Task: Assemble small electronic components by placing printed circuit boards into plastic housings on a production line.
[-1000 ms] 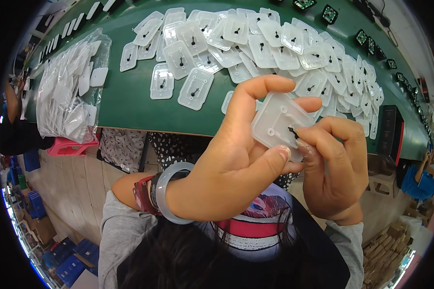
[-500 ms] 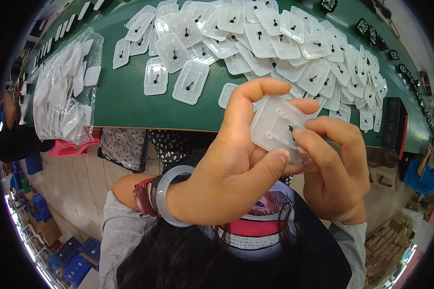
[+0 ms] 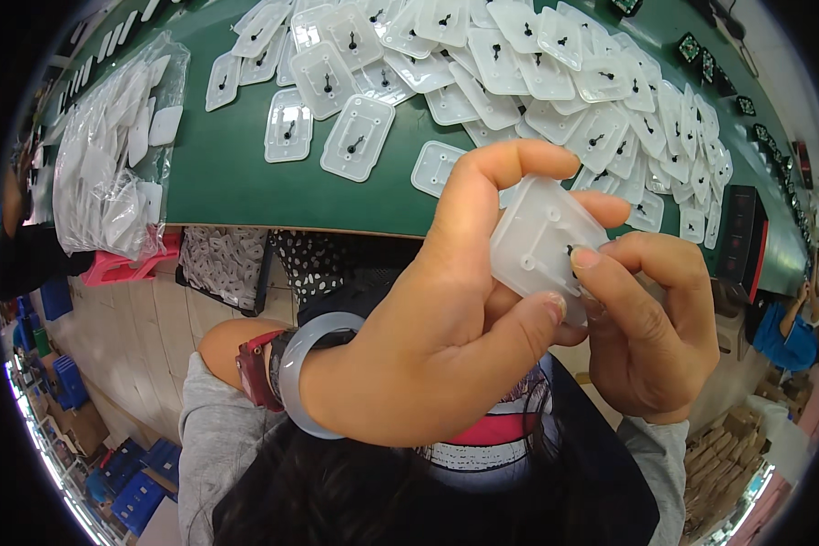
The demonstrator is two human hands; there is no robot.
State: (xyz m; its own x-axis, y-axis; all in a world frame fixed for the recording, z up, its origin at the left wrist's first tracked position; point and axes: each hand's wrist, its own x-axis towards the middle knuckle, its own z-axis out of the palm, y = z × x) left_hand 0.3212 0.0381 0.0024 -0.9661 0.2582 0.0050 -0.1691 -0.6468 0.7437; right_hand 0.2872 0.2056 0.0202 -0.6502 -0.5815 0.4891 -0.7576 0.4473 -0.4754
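A translucent white plastic cover [image 3: 539, 238] with rounded corners and small round posts is held up above the table's near edge. My left hand [image 3: 446, 309] grips it, with the thumb along its lower side and the fingers around its back and far edge. At the cover's right side, the thumb and forefinger of my right hand [image 3: 655, 318] are closed on a small black piece [image 3: 571, 249], mostly hidden by the fingertips. Whether that piece is fixed in the cover I cannot tell. Beyond my hands lies a large pile of similar covers [image 3: 523, 77], many with a black piece in the middle.
The green table [image 3: 237, 187] carries a clear bag of white plastic parts [image 3: 109, 173] at left and a black-and-red box [image 3: 742, 241] at right. Small circuit boards line the far right. Below the table's edge are a pink stool [image 3: 127, 264] and a crate of parts [image 3: 223, 264].
Both hands and the cover have shifted slightly to the right in the picture, while the table has slid a little up and left. The grip on the cover and black piece looks the same.
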